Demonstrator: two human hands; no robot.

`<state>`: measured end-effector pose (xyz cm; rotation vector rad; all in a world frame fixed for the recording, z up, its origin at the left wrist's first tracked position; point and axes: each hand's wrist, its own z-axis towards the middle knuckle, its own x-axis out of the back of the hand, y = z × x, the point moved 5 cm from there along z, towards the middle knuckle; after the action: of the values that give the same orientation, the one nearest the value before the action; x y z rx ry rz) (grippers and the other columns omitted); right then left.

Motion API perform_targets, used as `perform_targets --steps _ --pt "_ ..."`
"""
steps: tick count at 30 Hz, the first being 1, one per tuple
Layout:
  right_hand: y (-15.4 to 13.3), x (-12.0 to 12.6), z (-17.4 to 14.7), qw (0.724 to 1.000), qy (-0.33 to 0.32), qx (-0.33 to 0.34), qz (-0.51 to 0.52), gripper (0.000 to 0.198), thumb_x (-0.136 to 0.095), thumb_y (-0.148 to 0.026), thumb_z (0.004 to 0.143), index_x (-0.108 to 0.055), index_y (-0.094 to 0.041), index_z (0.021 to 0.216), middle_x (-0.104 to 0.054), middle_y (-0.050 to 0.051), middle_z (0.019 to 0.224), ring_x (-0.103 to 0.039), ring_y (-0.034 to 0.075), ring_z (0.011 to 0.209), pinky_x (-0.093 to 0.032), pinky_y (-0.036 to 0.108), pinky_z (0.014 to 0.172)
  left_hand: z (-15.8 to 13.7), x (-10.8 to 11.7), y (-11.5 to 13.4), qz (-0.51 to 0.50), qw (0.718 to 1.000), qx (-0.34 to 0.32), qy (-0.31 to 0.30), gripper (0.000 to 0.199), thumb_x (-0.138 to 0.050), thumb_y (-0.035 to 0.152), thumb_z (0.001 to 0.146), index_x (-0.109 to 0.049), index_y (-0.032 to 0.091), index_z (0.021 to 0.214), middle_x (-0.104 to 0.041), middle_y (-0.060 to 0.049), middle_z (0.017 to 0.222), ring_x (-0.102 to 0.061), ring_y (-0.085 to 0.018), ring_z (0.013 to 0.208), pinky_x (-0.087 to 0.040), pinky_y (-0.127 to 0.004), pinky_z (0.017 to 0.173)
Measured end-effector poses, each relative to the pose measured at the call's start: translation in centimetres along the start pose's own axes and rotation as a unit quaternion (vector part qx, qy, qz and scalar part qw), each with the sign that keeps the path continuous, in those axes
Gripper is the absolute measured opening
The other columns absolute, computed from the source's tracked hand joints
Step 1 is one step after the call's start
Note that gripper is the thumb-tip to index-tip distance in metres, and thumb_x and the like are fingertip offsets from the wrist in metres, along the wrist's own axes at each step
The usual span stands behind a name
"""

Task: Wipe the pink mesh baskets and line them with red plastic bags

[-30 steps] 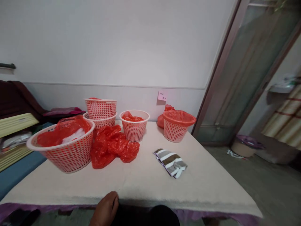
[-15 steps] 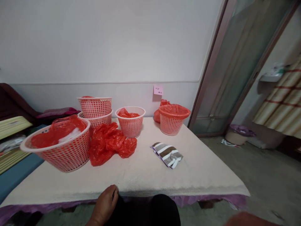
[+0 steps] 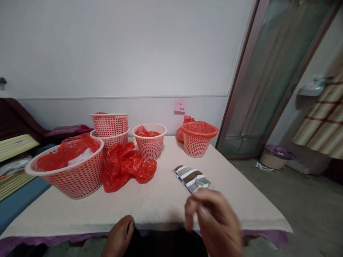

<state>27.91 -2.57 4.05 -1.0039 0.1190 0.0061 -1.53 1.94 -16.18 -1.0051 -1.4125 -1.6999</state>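
Observation:
My left hand (image 3: 119,235) rests at the front edge of the table, its fingers curled in, and nothing shows in it. My right hand (image 3: 214,221), blurred, is over the front of the table with bent fingers apart and nothing visible between them. Just beyond its fingertips lies a folded striped cloth (image 3: 191,176) in grey, white and brown; the hand hides its near corner. I cannot tell whether they touch. A crumpled red plastic bag (image 3: 125,166) lies left of the cloth.
A big pink basket (image 3: 77,182) with red plastic stands at the left, before two stacked baskets (image 3: 111,126). Behind the bag is a small basket (image 3: 150,146); a red-lined basket (image 3: 197,144) stands at the back right. A pink note (image 3: 180,106) is on the wall.
My right hand has come from the lower right corner up and left to the near side of the striped cloth. My left hand stays at the table edge. The view has shifted slightly.

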Motion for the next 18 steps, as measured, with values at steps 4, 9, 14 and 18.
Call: perform_targets --steps 4,9,14,18 --pt "12.6 -0.3 -0.6 0.970 0.014 -0.158 -0.184 0.026 -0.045 -0.037 0.086 -0.060 -0.017 0.092 -0.055 -0.002 0.057 -0.056 0.016 0.051 -0.045 0.027 0.054 0.1 -0.1 -0.1 0.007 1.000 0.007 0.001 0.030 -0.029 0.029 0.095 -0.054 0.020 0.081 -0.065 -0.006 0.083 -0.061 -0.021 0.081 -0.041 -0.033 0.076" --pt "21.6 0.5 -4.5 0.918 -0.096 -0.166 -0.347 0.029 -0.035 -0.028 0.085 -0.062 -0.018 0.091 -0.068 0.009 0.090 -0.065 0.021 0.087 -0.046 0.029 0.081 0.6 0.0 0.6 0.018 1.000 0.014 -0.002 0.026 -0.033 0.022 0.092 -0.057 0.020 0.081 -0.066 -0.006 0.083 -0.061 -0.020 0.079 -0.042 -0.033 0.074" --pt "22.2 -0.3 -4.4 0.893 -0.158 -0.158 -0.390 0.029 -0.033 -0.023 0.083 -0.061 -0.019 0.089 -0.069 0.009 0.086 -0.066 0.020 0.083 -0.046 0.026 0.077 1.5 0.3 2.2 0.026 0.999 -0.007 -0.020 0.022 -0.037 0.015 0.085 -0.058 0.020 0.084 -0.066 -0.006 0.086 -0.061 -0.019 0.080 -0.046 -0.031 0.074" --pt "23.3 -0.5 -4.5 0.897 -0.154 -0.162 -0.381 0.026 -0.040 -0.025 0.081 -0.064 -0.021 0.089 -0.071 0.007 0.085 -0.067 0.018 0.077 -0.047 0.023 0.074 3.4 -0.3 4.4 0.037 0.996 -0.070 -0.043 0.044 -0.045 0.006 0.071 -0.059 0.020 0.110 -0.062 -0.008 0.119 -0.056 -0.019 0.110 -0.043 -0.029 0.095"
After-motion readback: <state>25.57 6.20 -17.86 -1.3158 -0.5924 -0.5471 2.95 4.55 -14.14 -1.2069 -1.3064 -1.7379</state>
